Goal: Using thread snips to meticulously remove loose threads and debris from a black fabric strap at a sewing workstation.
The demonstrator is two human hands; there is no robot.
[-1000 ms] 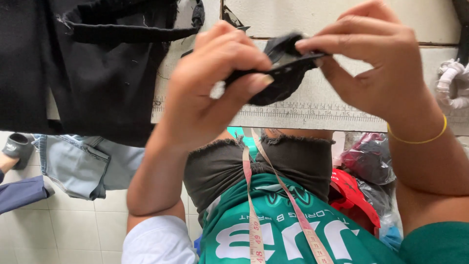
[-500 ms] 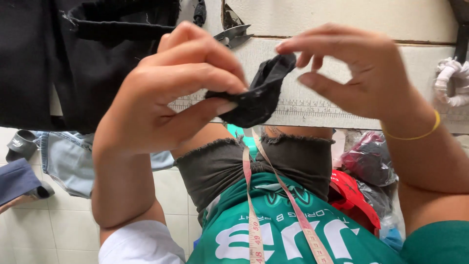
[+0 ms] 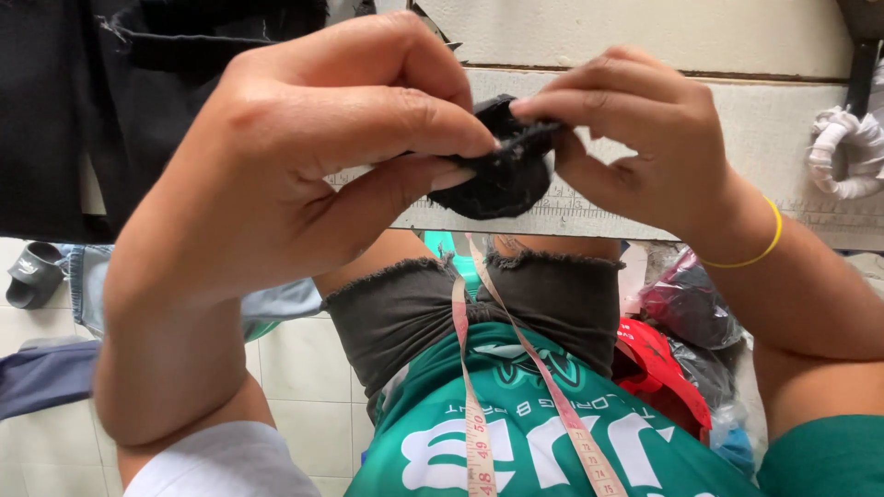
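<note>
- The small piece of black cloth [image 3: 502,170] is now bunched into a tight wad between both hands; a second ago it was stretched out flat and long between them, and half a second ago it hung folded from the left hand.
- The left hand [image 3: 304,166] is closed on it, thumb and forefinger pinching the near edge; the right hand [image 3: 635,147] is closed too, its fingertips pressing the top of the wad from the other side.
- Judging by that, the cloth is being folded or rolled smaller, and the hands have drawn together to nearly touching.
- The wad is held up in the air, in front of the edge of the worktable [image 3: 700,198], where a ruled scale runs along the rim.
- A dark garment [image 3: 101,110] hangs over the table at the left, close beside the left hand.
- A measuring tape [image 3: 479,368] drapes down the green shirt [image 3: 516,442] below.
- Open room lies beneath the hands and to the right along the table edge; a white bundle [image 3: 843,152] sits far right.
</note>
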